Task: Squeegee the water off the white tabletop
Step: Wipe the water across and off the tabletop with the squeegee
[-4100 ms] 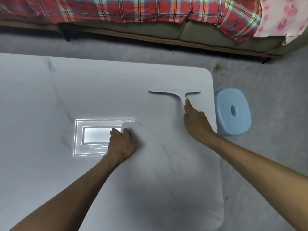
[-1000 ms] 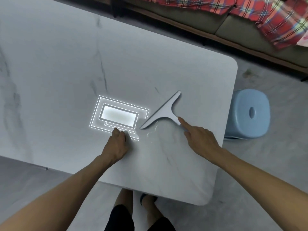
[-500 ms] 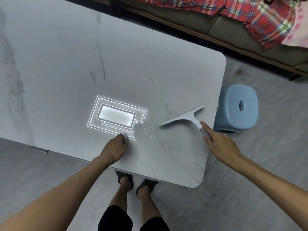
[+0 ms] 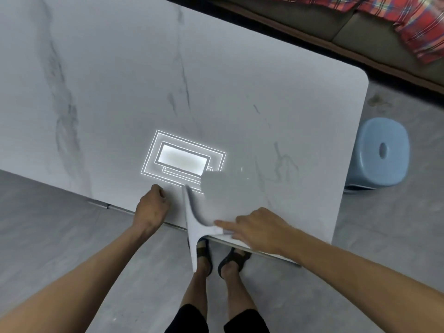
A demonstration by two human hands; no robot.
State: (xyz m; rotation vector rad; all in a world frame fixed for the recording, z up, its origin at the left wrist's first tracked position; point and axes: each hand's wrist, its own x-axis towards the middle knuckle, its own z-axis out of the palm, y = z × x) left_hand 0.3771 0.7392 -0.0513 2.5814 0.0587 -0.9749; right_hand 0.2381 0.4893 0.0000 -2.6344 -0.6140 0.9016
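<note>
The white marble-veined tabletop (image 4: 216, 80) fills most of the head view. A white squeegee (image 4: 192, 224) lies across the table's near edge, its blade running near-to-far and half overhanging the floor. My right hand (image 4: 259, 229) grips its short handle from the right, index finger stretched along it. A thin wet patch (image 4: 230, 186) with small glints lies just beyond the blade. My left hand (image 4: 151, 207) rests fisted on the near edge, left of the blade.
A bright ceiling-light reflection (image 4: 182, 162) shows on the tabletop. A light blue plastic stool (image 4: 382, 152) stands by the table's right edge. A sofa with a red plaid cloth (image 4: 420, 27) lies behind. My sandalled feet (image 4: 223, 258) are under the near edge.
My right hand has swept the squeegee from the right side toward the near edge, turning the blade until it overhangs the table. My left hand stayed near the edge.
</note>
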